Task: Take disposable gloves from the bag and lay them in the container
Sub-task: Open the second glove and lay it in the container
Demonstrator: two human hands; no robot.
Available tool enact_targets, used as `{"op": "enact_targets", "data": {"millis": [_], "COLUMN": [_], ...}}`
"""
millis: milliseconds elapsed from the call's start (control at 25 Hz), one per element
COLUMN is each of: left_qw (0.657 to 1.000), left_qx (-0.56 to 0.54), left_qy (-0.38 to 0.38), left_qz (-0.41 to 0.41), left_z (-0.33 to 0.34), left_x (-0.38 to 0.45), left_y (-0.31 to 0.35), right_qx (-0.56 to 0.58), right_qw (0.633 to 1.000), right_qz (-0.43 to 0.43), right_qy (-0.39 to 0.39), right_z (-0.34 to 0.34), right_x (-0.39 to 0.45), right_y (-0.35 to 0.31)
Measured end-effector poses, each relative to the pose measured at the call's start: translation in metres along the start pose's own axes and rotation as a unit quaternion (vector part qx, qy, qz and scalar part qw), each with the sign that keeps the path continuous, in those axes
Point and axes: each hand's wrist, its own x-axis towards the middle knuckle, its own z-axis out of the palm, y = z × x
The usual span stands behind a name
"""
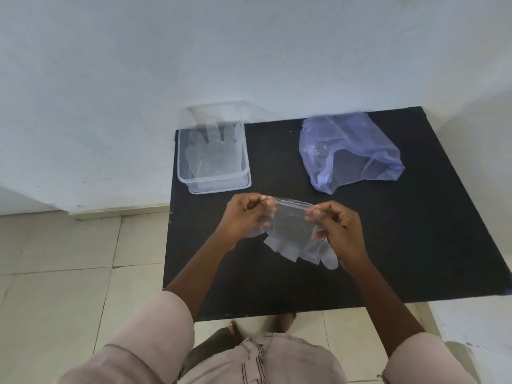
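Observation:
A clear disposable glove [293, 234] hangs stretched between my hands above the black table [401, 245], cuff up and fingers pointing down toward me. My left hand [245, 217] pinches its upper left edge, and my right hand [336, 225] pinches the upper right edge. A clear plastic container [219, 184] stands at the table's far left corner, with at least one flat clear glove [214, 153] lying inside it. The translucent blue plastic bag [349, 151] lies crumpled at the far right of the table, its mouth facing me.
A pale wall runs behind the table. Beige floor tiles [69, 259] lie to the left. My feet show under the table's near edge.

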Motion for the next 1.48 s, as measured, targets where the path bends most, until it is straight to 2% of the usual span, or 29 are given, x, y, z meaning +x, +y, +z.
{"op": "enact_targets", "data": {"millis": [120,440,760,1080,1280,1360,1480], "left_qw": [1.0,0.998,0.999,0.99,0.978,0.967,0.946], "left_qx": [-0.016,-0.06,-0.045,-0.048,-0.059,-0.06,-0.055], "left_qy": [0.011,0.016,0.018,0.127,0.184,0.214,0.226], "left_qz": [0.0,0.007,0.016,0.034,0.073,0.127,0.225], "left_z": [-0.006,-0.057,-0.139,-0.199,-0.22,-0.223,-0.217], "left_x": [0.002,0.016,0.061,0.128,0.166,0.171,0.156], "left_y": [0.008,0.043,0.098,0.163,0.191,0.198,0.183], "right_qx": [0.047,-0.008,0.002,0.005,0.019,0.029,0.071], "right_qw": [0.997,0.994,0.996,0.994,0.996,0.995,0.974], "right_qz": [0.053,0.105,0.07,0.063,0.001,-0.077,-0.212], "right_qy": [-0.03,-0.029,-0.054,-0.087,-0.083,-0.051,-0.025], "right_z": [0.008,0.054,0.119,0.178,0.204,0.208,0.206], "right_x": [0.014,0.053,0.102,0.211,0.262,0.271,0.255], "right_y": [-0.018,-0.076,-0.147,-0.212,-0.23,-0.231,-0.212]}}
